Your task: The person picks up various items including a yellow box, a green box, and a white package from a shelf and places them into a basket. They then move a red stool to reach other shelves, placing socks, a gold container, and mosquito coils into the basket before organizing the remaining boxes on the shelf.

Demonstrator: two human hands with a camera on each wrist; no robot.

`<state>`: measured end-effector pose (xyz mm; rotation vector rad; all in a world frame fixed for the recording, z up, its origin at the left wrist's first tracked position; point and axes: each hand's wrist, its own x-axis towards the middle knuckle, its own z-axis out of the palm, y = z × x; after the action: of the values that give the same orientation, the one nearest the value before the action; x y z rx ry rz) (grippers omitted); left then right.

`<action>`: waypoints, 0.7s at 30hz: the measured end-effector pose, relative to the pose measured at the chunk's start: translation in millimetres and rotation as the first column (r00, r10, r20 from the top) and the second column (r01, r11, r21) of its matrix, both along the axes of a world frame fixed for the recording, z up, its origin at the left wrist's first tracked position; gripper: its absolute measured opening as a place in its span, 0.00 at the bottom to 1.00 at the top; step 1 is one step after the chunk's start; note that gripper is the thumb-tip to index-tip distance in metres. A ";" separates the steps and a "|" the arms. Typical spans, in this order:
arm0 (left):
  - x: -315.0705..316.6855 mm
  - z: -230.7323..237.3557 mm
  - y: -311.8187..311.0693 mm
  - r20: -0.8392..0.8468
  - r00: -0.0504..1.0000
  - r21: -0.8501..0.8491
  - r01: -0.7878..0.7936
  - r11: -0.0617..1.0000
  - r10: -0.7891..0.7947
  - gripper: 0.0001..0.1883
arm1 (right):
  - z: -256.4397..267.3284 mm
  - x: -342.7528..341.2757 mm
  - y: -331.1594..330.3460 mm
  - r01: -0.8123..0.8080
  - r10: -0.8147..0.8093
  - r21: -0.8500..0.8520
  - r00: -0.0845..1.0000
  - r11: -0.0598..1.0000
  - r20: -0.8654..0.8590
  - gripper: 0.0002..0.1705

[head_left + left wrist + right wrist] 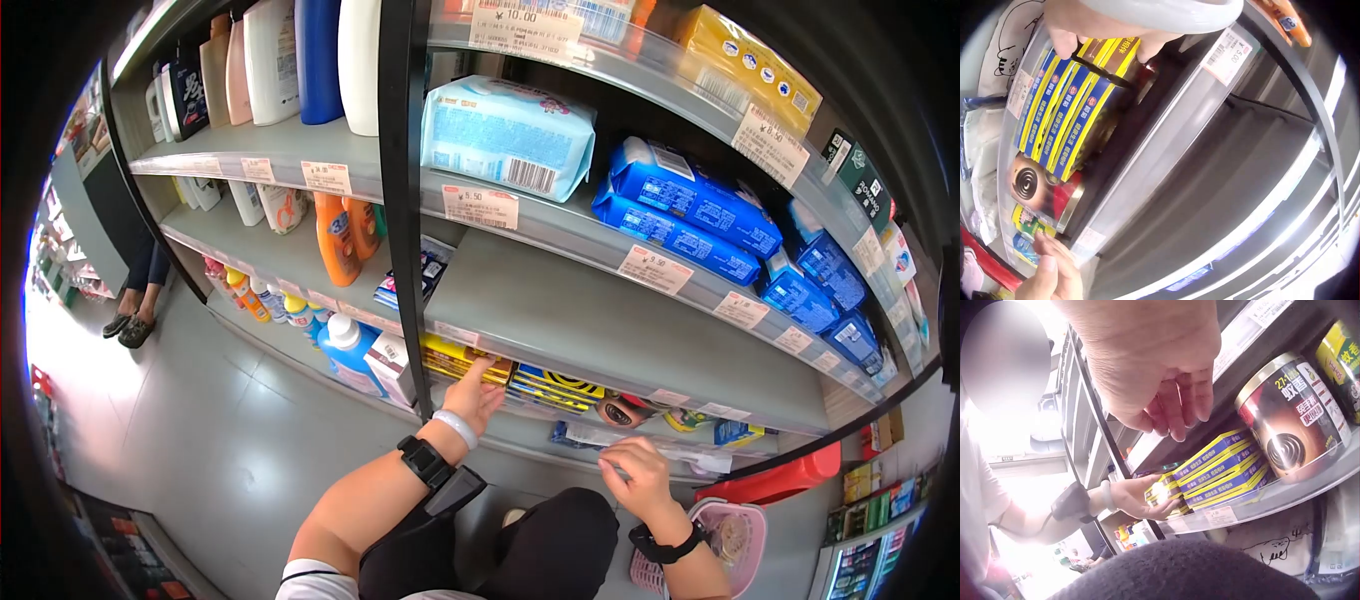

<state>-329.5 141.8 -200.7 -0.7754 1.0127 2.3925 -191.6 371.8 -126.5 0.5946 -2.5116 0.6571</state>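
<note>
My left hand (473,400) reaches into the lower shelf at a stack of yellow-and-brown mosquito coil boxes (1112,55). Its thumb and fingers span the stack, with fingertips on both sides in the left wrist view. Directly beside it stands a stack of blue-and-yellow mosquito coil boxes (1222,472). A dark mosquito coil canister (1294,422) with a spiral picture follows to the right. My right hand (640,475) hangs in front of the shelf edge, fingers loosely bent and holding nothing.
Above runs a grey shelf (600,290) with a price-tagged lip. Blue wipe packs (690,205) and a light blue pack (505,135) sit higher. A black upright (403,200) divides the bays. A pink basket (755,545) stands on the floor at right; another person's legs (146,275) show far left.
</note>
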 end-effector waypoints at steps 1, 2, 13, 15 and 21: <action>0.4 -2.4 0.0 -0.007 1.000 0.002 -0.007 1.000 0.007 0.22 | -1.3 0.3 -0.3 -0.008 0.008 -0.002 1.000 1.000 0.003 0.05; 2.4 1.3 -0.4 -0.005 1.000 0.005 -0.006 1.000 0.006 0.22 | -2.4 0.6 -0.7 -0.007 0.007 0.001 1.000 1.000 0.004 0.05; 21.3 22.8 -13.5 -0.229 0.971 0.311 0.135 0.941 -0.064 0.21 | -10.6 -0.6 -8.8 -0.008 0.014 -0.060 0.995 0.998 0.102 0.05; 26.3 13.5 -12.9 -0.238 0.965 0.307 0.178 0.935 -0.106 0.21 | -8.3 -1.5 -13.0 -0.020 0.029 -0.075 0.993 0.997 0.113 0.05; 42.4 6.0 -10.8 -0.229 0.954 0.372 0.267 0.889 -0.191 0.18 | -5.7 -8.3 -22.2 0.045 0.048 -0.259 0.939 0.965 0.340 0.09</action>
<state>-287.1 130.9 -194.7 -0.2689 0.6027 2.3760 -199.9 349.6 -132.2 0.4111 -2.6707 1.1629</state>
